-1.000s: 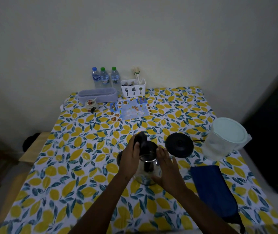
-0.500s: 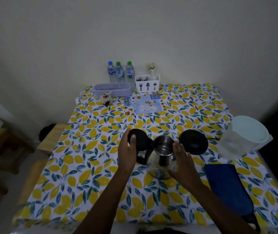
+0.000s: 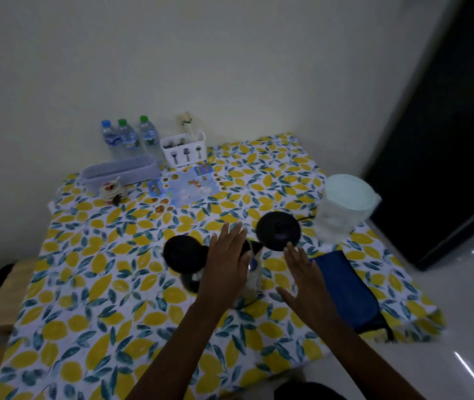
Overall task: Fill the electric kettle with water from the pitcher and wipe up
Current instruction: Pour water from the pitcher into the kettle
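Note:
The electric kettle stands on the lemon-print tablecloth at the middle of the table, with its black lid flipped open to the left. My left hand lies flat over the kettle's top with fingers stretched out and hides most of it. My right hand hovers just right of the kettle, fingers spread, holding nothing. The round black kettle base sits behind the kettle, to its right. The frosted pitcher with a pale lid stands at the right edge. A folded blue cloth lies front right.
Along the wall stand three water bottles, a white cutlery caddy and a grey oblong box. A small cup and a printed blue sheet lie in front of them. A dark door is at the right.
Both hands have let go of the kettle and opened out. The lid now stands open to the left. The camera has swung, so the table sits more to the left.

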The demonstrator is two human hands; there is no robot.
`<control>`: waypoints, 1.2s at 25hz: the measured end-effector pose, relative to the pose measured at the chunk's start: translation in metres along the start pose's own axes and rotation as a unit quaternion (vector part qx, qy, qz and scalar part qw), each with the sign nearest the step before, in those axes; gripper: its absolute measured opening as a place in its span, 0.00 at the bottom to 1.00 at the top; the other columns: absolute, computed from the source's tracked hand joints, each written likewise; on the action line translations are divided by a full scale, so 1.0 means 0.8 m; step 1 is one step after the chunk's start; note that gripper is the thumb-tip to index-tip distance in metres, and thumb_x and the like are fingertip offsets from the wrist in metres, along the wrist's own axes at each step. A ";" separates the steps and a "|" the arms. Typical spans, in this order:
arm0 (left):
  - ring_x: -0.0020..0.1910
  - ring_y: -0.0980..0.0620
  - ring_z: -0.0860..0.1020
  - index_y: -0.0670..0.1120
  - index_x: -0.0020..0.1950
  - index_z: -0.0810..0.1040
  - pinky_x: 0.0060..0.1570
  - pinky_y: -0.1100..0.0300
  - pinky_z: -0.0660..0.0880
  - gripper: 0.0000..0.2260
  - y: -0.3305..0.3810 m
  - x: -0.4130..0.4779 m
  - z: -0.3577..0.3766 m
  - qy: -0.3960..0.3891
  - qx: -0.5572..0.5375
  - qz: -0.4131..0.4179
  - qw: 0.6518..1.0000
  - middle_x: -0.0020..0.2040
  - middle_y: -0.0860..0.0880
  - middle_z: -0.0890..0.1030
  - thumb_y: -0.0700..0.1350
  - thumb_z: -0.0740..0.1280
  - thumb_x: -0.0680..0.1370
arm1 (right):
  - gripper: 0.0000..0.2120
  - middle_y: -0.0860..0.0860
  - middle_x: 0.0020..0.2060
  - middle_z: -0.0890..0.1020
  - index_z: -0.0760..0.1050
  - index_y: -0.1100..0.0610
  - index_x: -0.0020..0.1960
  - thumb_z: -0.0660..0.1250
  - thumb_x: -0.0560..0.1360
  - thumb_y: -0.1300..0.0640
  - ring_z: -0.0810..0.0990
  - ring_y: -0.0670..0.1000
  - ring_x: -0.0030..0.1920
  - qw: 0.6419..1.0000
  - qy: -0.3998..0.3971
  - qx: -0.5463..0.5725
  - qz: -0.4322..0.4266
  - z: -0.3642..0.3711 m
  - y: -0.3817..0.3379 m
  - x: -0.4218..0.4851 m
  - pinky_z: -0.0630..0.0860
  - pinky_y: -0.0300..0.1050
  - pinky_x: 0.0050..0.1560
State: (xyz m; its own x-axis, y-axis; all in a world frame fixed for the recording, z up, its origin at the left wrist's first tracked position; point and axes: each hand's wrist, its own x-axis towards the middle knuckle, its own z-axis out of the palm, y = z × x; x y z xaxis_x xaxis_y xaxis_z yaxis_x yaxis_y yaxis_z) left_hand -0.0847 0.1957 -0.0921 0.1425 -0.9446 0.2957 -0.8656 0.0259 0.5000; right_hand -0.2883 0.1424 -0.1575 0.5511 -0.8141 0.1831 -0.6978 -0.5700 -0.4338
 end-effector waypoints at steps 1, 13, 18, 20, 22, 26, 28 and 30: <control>0.76 0.56 0.45 0.48 0.75 0.59 0.76 0.51 0.44 0.21 0.010 0.007 0.013 -0.018 -0.010 0.010 1.000 0.77 0.50 0.58 0.50 0.53 0.82 | 0.40 0.46 0.77 0.47 0.39 0.45 0.76 0.61 0.76 0.42 0.40 0.47 0.76 1.000 0.005 -0.005 0.015 -0.007 0.013 -0.003 0.46 0.54 0.73; 0.78 0.49 0.48 0.45 0.76 0.56 0.77 0.47 0.49 0.26 0.131 0.169 0.173 -0.134 -0.005 0.110 0.985 0.78 0.47 0.57 0.54 0.54 0.82 | 0.33 0.56 0.73 0.64 0.59 0.58 0.74 0.69 0.74 0.51 0.60 0.57 0.74 0.972 0.124 0.053 0.190 -0.110 0.237 0.019 0.60 0.59 0.71; 0.78 0.47 0.47 0.44 0.77 0.55 0.76 0.48 0.45 0.34 0.172 0.254 0.222 -0.172 0.038 0.146 0.973 0.79 0.46 0.55 0.63 0.54 0.77 | 0.24 0.59 0.69 0.70 0.66 0.62 0.70 0.66 0.77 0.56 0.67 0.57 0.69 0.958 0.128 0.111 0.232 -0.145 0.310 0.079 0.61 0.47 0.68; 0.78 0.45 0.45 0.43 0.77 0.53 0.76 0.44 0.46 0.38 0.188 0.289 0.238 -0.220 0.081 0.147 0.961 0.79 0.45 0.52 0.64 0.59 0.76 | 0.20 0.55 0.62 0.74 0.69 0.61 0.67 0.64 0.78 0.56 0.71 0.52 0.63 0.949 0.140 0.166 0.227 -0.156 0.325 0.114 0.63 0.40 0.62; 0.78 0.43 0.42 0.43 0.77 0.49 0.76 0.43 0.44 0.43 0.197 0.314 0.251 -0.264 0.121 0.135 0.947 0.79 0.44 0.48 0.65 0.64 0.73 | 0.15 0.51 0.55 0.73 0.72 0.60 0.63 0.62 0.79 0.55 0.71 0.48 0.57 0.939 0.128 0.216 0.233 -0.158 0.338 0.151 0.64 0.39 0.57; 0.77 0.38 0.43 0.44 0.77 0.46 0.74 0.38 0.48 0.42 0.197 0.321 0.275 -0.278 0.177 0.125 0.936 0.79 0.42 0.45 0.62 0.64 0.74 | 0.13 0.50 0.39 0.76 0.72 0.49 0.36 0.59 0.79 0.50 0.75 0.49 0.42 0.921 0.039 0.283 0.265 -0.149 0.360 0.210 0.67 0.45 0.43; 0.77 0.37 0.46 0.43 0.77 0.48 0.74 0.37 0.51 0.40 0.193 0.318 0.281 -0.262 0.181 0.126 0.940 0.79 0.42 0.47 0.61 0.63 0.75 | 0.20 0.48 0.30 0.73 0.67 0.49 0.29 0.59 0.80 0.49 0.72 0.47 0.33 0.918 0.004 0.286 0.276 -0.140 0.370 0.223 0.67 0.46 0.37; 0.77 0.36 0.49 0.43 0.77 0.49 0.74 0.38 0.52 0.39 0.191 0.319 0.284 -0.250 0.189 0.130 0.941 0.79 0.41 0.50 0.61 0.61 0.76 | 0.21 0.48 0.26 0.74 0.68 0.51 0.29 0.59 0.79 0.47 0.72 0.44 0.28 0.915 -0.026 0.285 0.284 -0.129 0.385 0.228 0.67 0.44 0.34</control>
State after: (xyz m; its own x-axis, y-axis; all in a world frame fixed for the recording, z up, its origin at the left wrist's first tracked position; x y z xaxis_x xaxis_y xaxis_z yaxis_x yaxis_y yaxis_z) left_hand -0.2899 -0.1155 -0.1253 -0.2599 -0.9606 -0.0989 -0.9621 0.2489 0.1110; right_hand -0.4502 -0.1931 -0.1664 0.2054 -0.9462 -0.2500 -0.5353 0.1052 -0.8381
